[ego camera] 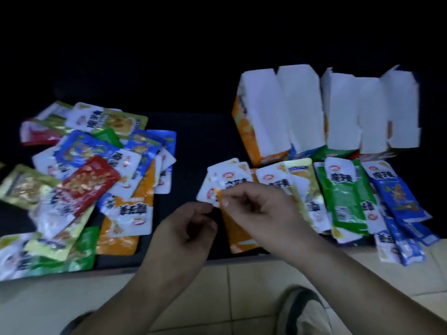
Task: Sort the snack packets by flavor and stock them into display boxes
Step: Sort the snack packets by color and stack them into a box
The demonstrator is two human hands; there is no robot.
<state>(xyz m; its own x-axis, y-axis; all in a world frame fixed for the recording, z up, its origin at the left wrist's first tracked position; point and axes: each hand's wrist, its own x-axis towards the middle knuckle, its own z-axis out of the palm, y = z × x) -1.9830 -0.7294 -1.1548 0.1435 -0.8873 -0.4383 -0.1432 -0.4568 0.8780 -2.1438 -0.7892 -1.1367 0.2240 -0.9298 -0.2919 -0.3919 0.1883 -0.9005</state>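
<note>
Snack packets (pixel 82 170) of mixed colours lie heaped at the left of the dark bench (pixel 191 141). At centre the left hand (pixel 186 228) curls its fingers to the edge of an orange packet (pixel 238 233), grip impossible to tell, while the right hand (pixel 261 209) pinches that packet's top between thumb and fingers. Rightward lie sorted yellow packets (pixel 302 180), green packets (pixel 346 201) and blue packets (pixel 399 197), in front of open display boxes (pixel 266 112).

A mixed packet heap (pixel 79 180), sorted packet rows (pixel 343 199) and open display boxes (pixel 326 112) are being borne by a black surface (pixel 191 146).
</note>
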